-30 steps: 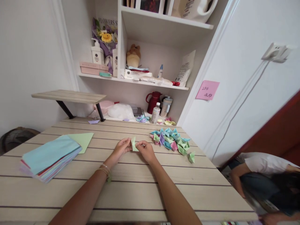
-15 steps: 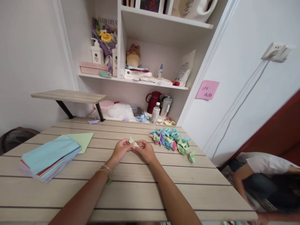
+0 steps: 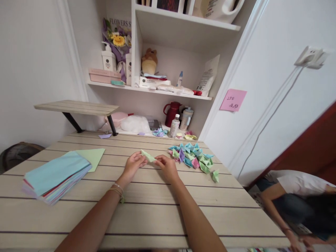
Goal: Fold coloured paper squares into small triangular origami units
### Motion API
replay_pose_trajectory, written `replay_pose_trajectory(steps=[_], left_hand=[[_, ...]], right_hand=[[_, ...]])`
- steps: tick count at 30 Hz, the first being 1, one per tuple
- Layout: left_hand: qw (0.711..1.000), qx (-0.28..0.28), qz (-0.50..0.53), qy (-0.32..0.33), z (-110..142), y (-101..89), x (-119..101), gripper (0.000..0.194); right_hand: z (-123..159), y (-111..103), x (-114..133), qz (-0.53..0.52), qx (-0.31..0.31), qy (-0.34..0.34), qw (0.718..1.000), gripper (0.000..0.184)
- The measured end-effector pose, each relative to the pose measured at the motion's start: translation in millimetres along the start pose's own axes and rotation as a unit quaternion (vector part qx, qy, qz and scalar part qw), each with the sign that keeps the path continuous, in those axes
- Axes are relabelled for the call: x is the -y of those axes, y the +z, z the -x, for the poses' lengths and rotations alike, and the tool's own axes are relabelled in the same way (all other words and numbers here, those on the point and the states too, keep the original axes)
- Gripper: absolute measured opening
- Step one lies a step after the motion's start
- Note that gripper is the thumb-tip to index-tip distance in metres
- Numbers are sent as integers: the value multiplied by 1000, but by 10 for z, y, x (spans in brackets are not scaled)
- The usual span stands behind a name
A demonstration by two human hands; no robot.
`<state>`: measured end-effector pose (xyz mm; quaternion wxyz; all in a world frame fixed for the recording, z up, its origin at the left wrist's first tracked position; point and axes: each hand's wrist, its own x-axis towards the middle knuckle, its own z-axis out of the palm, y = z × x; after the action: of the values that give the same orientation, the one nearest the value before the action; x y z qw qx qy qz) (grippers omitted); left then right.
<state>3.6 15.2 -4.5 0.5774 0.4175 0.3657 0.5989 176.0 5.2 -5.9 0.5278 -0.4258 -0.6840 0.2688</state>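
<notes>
A small folded light-green paper piece (image 3: 147,156) is pinched between my two hands just above the wooden table (image 3: 147,210). My left hand (image 3: 133,164) grips its left end with closed fingers. My right hand (image 3: 166,166) holds its right end, fingers also pinched. Right of my hands lies a pile of several folded paper pieces (image 3: 194,158) in blue, green, pink and purple. A stack of flat coloured paper sheets (image 3: 56,175) rests at the table's left, with a green sheet (image 3: 92,156) poking out behind it.
A small raised shelf (image 3: 76,107) stands at the table's back left. Behind it are a red jug (image 3: 172,112), a bottle (image 3: 174,126) and a white bag (image 3: 134,124). Wall shelves (image 3: 157,90) hold bottles and boxes. A person (image 3: 296,199) crouches low on the right by the table's edge.
The green piece was upright between my fingers, then pressed low; now it lies stretched sideways between both hands. My hands have drawn slightly apart. The person at right leaned lower.
</notes>
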Motion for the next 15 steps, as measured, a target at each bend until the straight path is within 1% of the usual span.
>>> replay_pose_trajectory(steps=[2,4,5,7,10,12,13,14,15], left_hand=[[1000,5,7,2,0,-6,-12,44],[1000,20,-6,0,2,-7,-14,44],[1000,26,-16,-2,4,-4,-12,43],[998,39,-41,-7,9,9,-2,42],[997,49,-67,-10,10,27,13,40],[997,36,-68,-3,0,24,21,42],[998,26,-66,3,-9,16,26,43],[998,15,-63,8,-19,5,33,44],[998,6,-63,13,-30,-8,42,45]], right_hand=[[5,-46,-14,77,-10,-59,995,17],[17,-76,-19,142,-4,-116,983,16],[25,-83,-17,167,5,-137,976,17],[41,-84,-4,201,23,-157,967,19],[56,-75,34,222,44,-156,961,20],[54,-93,62,229,50,-144,961,21],[51,-117,71,236,43,-132,962,21],[48,-155,77,247,22,-116,962,21],[44,-206,76,264,-14,-95,960,22]])
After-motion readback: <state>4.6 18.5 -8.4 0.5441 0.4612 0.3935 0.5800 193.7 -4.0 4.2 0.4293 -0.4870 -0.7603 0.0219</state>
